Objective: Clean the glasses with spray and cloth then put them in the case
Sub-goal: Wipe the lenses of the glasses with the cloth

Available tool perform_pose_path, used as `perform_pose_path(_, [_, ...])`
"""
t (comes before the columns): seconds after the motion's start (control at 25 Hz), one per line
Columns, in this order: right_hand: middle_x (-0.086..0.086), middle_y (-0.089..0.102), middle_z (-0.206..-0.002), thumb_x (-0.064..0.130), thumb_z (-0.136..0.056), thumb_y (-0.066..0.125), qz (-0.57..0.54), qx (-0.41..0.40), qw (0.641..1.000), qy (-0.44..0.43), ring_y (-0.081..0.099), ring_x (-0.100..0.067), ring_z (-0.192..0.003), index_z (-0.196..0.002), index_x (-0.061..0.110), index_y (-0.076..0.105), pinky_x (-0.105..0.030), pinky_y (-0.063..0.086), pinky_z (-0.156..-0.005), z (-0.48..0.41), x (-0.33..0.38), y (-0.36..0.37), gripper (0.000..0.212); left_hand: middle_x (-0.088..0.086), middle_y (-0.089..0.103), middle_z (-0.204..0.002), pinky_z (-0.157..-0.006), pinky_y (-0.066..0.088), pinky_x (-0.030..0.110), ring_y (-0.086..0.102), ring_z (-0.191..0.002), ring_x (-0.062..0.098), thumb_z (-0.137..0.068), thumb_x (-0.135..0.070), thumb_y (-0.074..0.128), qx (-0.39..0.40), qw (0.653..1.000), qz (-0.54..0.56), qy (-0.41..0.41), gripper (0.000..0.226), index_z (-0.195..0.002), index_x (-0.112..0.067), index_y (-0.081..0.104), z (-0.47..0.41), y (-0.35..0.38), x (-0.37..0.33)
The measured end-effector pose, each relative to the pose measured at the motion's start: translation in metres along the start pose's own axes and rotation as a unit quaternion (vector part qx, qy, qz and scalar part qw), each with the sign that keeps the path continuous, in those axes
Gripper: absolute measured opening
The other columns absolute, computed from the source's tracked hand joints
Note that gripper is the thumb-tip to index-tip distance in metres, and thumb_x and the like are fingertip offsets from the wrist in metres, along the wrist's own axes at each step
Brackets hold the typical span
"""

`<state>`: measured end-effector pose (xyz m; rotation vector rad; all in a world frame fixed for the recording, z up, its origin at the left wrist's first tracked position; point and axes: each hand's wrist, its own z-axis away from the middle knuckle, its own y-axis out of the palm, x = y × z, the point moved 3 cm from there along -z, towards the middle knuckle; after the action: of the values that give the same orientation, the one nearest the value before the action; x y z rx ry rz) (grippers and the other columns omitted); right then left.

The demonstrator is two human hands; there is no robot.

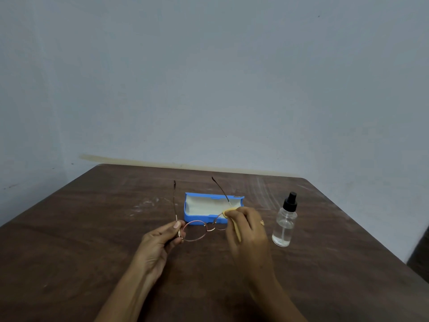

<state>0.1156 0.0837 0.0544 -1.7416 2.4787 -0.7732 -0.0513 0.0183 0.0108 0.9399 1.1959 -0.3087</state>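
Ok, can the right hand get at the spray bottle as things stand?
Probably yes: the spray bottle stands upright just right of the right hand, bare table between them. That hand is busy, though, pressing the cloth on the glasses.

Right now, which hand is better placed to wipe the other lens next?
Right. The right hand holds the yellow cloth against one lens of the glasses, a short slide from the other. The left hand pinches the frame's corner, steadying it.
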Motion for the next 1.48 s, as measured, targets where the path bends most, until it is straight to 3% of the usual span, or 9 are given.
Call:
perform_pose_path(0.32, [-0.004, 0.066, -0.087, -0.005, -0.071, 0.071, -0.012, 0.081, 0.996, -0.045, 0.063, -0.015, -0.081, -0.089, 0.009, 0.069, -0.019, 0.045, -0.072, 0.012, 0.002, 0.004, 0.022, -0.003, 0.063, -0.044, -0.044, 0.047, 0.007, 0.058, -0.042, 0.001, -0.085, 0.002, 0.05, -0.003, 1.0, 0.009, 0.005, 0.015, -0.082, 0.0, 0.064, -0.001, -0.001, 0.001])
perform_pose_path(0.44, [0.004, 0.067, -0.087, -0.001, -0.078, 0.066, -0.163, 0.082, 0.973, 0.142, 0.062, -0.004, -0.081, -0.085, 0.017, 0.07, -0.011, 0.046, -0.07, 0.011, -0.011, -0.002, 0.02, -0.004, 0.063, -0.044, -0.044, 0.046, 0.007, 0.058, -0.042, 0.001, -0.086, 0.002, 0.05, -0.003, 1.0, 0.008, 0.019, 0.015, -0.081, 0.0, 0.064, -0.001, -0.002, 0.0])
perform_pose_path(0.56, [0.0, 0.071, -0.078, 0.004, -0.084, 0.06, -0.415, 0.064, 0.8, 0.429, 0.064, -0.01, -0.07, -0.085, 0.016, 0.069, -0.018, 0.051, -0.051, 0.015, -0.033, -0.001, 0.015, -0.004, 0.064, -0.044, -0.044, 0.046, 0.007, 0.058, -0.043, 0.0, -0.085, 0.001, 0.05, 0.0, 0.999, -0.004, 0.034, 0.015, -0.08, -0.002, 0.064, -0.001, 0.0, 0.0])
perform_pose_path(0.64, [-0.004, 0.072, -0.069, 0.006, -0.085, 0.057, -0.506, 0.048, 0.693, 0.511, 0.063, -0.011, -0.06, -0.083, 0.008, 0.068, -0.018, 0.048, -0.047, 0.018, -0.043, -0.003, 0.011, -0.003, 0.064, -0.045, -0.044, 0.046, 0.007, 0.059, -0.043, 0.0, -0.085, 0.001, 0.051, 0.004, 0.999, -0.009, 0.037, 0.015, -0.079, -0.002, 0.064, -0.001, 0.001, 0.0])
perform_pose_path(0.8, [-0.005, 0.073, -0.064, 0.003, -0.072, 0.064, -0.557, 0.047, 0.622, 0.549, 0.066, -0.009, -0.055, -0.078, 0.003, 0.067, -0.015, 0.051, -0.048, 0.02, -0.052, -0.01, 0.007, -0.003, 0.063, -0.046, -0.044, 0.045, 0.007, 0.058, -0.044, 0.001, -0.084, 0.0, 0.053, 0.012, 0.998, -0.032, 0.044, 0.015, -0.079, -0.004, 0.066, 0.0, 0.0, 0.003])
perform_pose_path(0.92, [-0.011, 0.072, -0.07, -0.005, -0.08, 0.058, -0.52, 0.05, 0.617, 0.589, 0.066, -0.014, -0.056, -0.093, -0.001, 0.063, -0.022, 0.054, -0.047, 0.025, -0.065, -0.016, 0.015, -0.003, 0.062, -0.045, -0.044, 0.044, 0.007, 0.054, -0.042, 0.0, -0.083, -0.003, 0.055, 0.02, 0.997, -0.06, 0.054, 0.013, -0.081, -0.005, 0.067, 0.001, 0.001, 0.005])
perform_pose_path(1.12, [-0.015, 0.064, -0.093, 0.001, -0.083, 0.06, -0.343, 0.048, 0.711, 0.612, 0.056, -0.021, -0.073, -0.101, 0.006, 0.064, -0.03, 0.044, -0.055, 0.035, -0.089, -0.03, 0.019, -0.004, 0.06, -0.045, -0.049, 0.044, 0.007, 0.048, -0.042, 0.0, -0.084, -0.004, 0.054, 0.044, 0.988, -0.104, 0.102, 0.014, -0.083, -0.007, 0.068, 0.006, 0.007, 0.003])
perform_pose_path(1.32, [-0.021, 0.062, -0.106, -0.004, -0.086, 0.054, -0.279, 0.058, 0.746, 0.601, 0.056, -0.029, -0.093, -0.108, 0.002, 0.061, -0.037, 0.046, -0.076, 0.04, -0.106, -0.035, 0.024, -0.003, 0.059, -0.046, -0.052, 0.046, 0.009, 0.046, -0.044, 0.001, -0.084, -0.002, 0.053, 0.061, 0.978, -0.135, 0.144, 0.018, -0.08, -0.011, 0.068, 0.012, 0.015, 0.002])
perform_pose_path(1.48, [-0.011, 0.063, -0.097, -0.002, -0.085, 0.056, -0.206, 0.088, 0.78, 0.584, 0.058, -0.023, -0.093, -0.111, 0.004, 0.06, -0.037, 0.048, -0.085, 0.044, -0.113, -0.036, 0.027, -0.002, 0.058, -0.046, -0.052, 0.046, 0.009, 0.046, -0.043, 0.002, -0.084, 0.0, 0.052, 0.07, 0.974, -0.147, 0.158, 0.019, -0.08, -0.008, 0.068, 0.014, 0.017, 0.003])
